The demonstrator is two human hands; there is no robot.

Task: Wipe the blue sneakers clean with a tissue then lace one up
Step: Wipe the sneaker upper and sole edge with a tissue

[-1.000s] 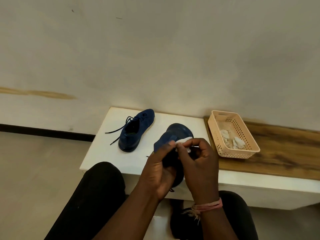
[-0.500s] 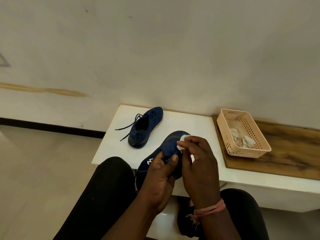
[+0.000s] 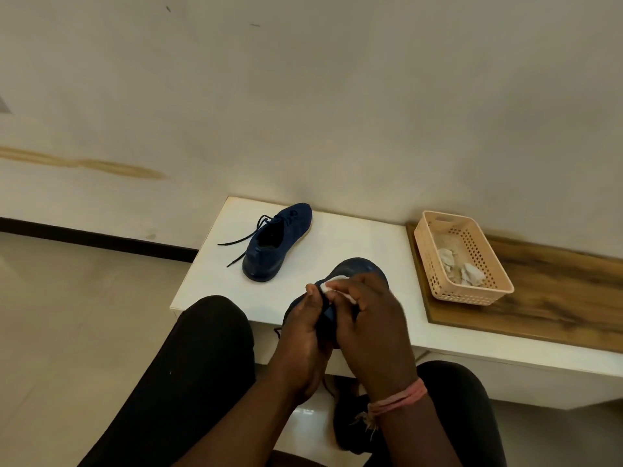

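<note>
Since a moment back the held sneaker [image 3: 362,269] has swung round so its toe points away over the surface [image 3: 354,237], and the view has drifted a bit. My left hand [image 3: 303,335] curls round the shoe's near end, thumb up by the collar, and my right hand [image 3: 371,318] pinches a small white tissue [image 3: 328,287] against the upper. The other sneaker [image 3: 274,242] sits on the surface, well apart, laces [image 3: 241,246] trailing loose.

Handling-wise: I'd guess the knit upper is soft and gives under the fingers, so the grip belongs at the heel and sole, where it's probably stiffer. Shoe looks light, one hand carries it fine. The tissue is flimsy and would likely shred if scrubbed hard. The basket [image 3: 435,261] to the right holds used wads [image 3: 470,274].
</note>
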